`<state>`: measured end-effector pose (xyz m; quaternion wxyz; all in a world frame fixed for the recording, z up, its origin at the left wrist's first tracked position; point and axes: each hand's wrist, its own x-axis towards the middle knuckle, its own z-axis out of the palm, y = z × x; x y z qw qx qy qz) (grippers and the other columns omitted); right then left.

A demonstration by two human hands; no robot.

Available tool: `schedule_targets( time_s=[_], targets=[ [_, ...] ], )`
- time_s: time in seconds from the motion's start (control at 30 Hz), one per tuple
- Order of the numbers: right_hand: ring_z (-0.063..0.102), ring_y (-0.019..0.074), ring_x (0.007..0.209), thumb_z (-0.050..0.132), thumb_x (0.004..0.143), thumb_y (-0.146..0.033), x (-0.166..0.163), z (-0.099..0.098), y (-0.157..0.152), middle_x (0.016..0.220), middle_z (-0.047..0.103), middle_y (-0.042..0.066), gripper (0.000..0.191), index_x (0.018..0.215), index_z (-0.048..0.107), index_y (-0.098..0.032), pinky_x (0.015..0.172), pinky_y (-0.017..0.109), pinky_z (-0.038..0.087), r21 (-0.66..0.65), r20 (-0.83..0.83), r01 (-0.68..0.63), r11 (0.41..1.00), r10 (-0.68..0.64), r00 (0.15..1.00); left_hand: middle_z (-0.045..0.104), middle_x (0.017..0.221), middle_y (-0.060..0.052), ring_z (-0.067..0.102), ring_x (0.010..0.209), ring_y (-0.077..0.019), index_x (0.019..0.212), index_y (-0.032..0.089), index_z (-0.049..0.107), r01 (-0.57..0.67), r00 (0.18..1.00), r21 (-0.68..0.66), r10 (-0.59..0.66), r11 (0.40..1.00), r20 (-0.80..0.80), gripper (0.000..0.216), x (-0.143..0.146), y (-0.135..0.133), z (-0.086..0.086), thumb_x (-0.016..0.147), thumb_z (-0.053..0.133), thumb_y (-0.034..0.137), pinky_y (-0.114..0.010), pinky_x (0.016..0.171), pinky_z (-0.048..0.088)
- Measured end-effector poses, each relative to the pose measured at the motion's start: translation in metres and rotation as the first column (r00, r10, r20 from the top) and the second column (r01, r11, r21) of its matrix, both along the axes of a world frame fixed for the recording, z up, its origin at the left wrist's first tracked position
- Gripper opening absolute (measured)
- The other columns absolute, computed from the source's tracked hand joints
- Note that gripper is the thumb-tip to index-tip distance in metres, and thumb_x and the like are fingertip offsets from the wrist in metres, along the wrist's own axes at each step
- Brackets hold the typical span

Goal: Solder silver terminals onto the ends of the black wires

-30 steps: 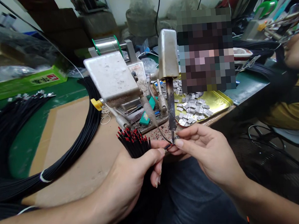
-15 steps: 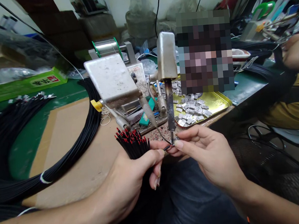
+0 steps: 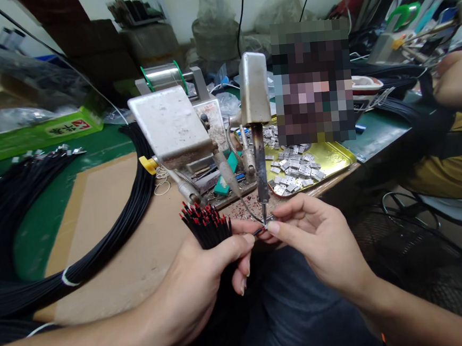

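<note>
My left hand (image 3: pixel 212 265) is closed around a bundle of black cables (image 3: pixel 206 225) whose ends show short red wire tips. Between its thumb and forefinger, one cable end points right, towards the soldering iron (image 3: pixel 260 165). The iron hangs upright from its metal holder, tip down at my fingertips. My right hand (image 3: pixel 319 235) pinches a small metal connector (image 3: pixel 270 219) there, mostly covered by the fingers. A thin solder feed tube (image 3: pixel 238 191) curves down to the same spot. Whether the wire touches the connector is too small to tell.
Loose metal connectors (image 3: pixel 294 168) lie in a gold tray (image 3: pixel 339 156) behind the iron. A solder spool (image 3: pixel 163 77) sits on the soldering machine (image 3: pixel 171 124). Coiled black cables (image 3: pixel 115 230) cover the left side. At right are a co-worker's arm (image 3: pixel 457 78) and a fan (image 3: pixel 414 265).
The whole view has shifted slightly, with the iron and machine appearing a little further left. Both hands keep the same hold at the iron's tip.
</note>
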<state>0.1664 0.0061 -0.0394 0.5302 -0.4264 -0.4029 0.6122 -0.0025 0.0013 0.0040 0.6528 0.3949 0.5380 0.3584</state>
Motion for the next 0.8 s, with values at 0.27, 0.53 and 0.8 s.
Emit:
schedule_targets(
  time_s=[0.27,0.53,0.8],
  targets=[
    [0.075,0.0198,0.070,0.082,0.073,-0.026,-0.0027,0.0005,-0.0027,0.074,0.076,0.004,0.021,0.082,0.066,-0.017,0.070,0.030,0.062,0.007,-0.008,0.030,1.000,-0.030,1.000,0.058,0.052,0.002,0.051,0.046,-0.0107,0.087,0.013,0.068,0.047,0.998,0.020,-0.047,0.999,0.027,0.014,-0.0017,-0.0009,0.0004,0.080,0.066,0.024,-0.024,0.054,0.044],
    [0.075,0.0197,0.072,0.081,0.075,-0.024,-0.0050,-0.0005,-0.0066,0.076,0.076,0.004,0.017,0.080,0.066,-0.019,0.072,0.030,0.062,0.033,-0.022,0.051,0.998,-0.050,0.999,0.058,0.052,0.003,0.051,0.046,-0.0104,0.089,0.013,0.067,0.037,0.998,0.024,-0.038,0.999,0.042,0.013,-0.0026,-0.0026,0.0003,0.081,0.065,0.023,-0.024,0.057,0.044],
    [0.075,0.0160,0.071,0.080,0.076,-0.021,-0.0051,-0.0009,-0.0080,0.076,0.076,0.001,0.014,0.080,0.067,-0.020,0.070,0.025,0.061,0.058,-0.027,0.073,0.996,-0.072,0.997,0.060,0.053,0.002,0.051,0.046,-0.0101,0.090,0.012,0.066,0.055,0.996,0.015,-0.056,0.998,0.072,0.013,-0.0032,-0.0013,-0.0004,0.081,0.064,0.022,-0.023,0.056,0.043]
  ],
)
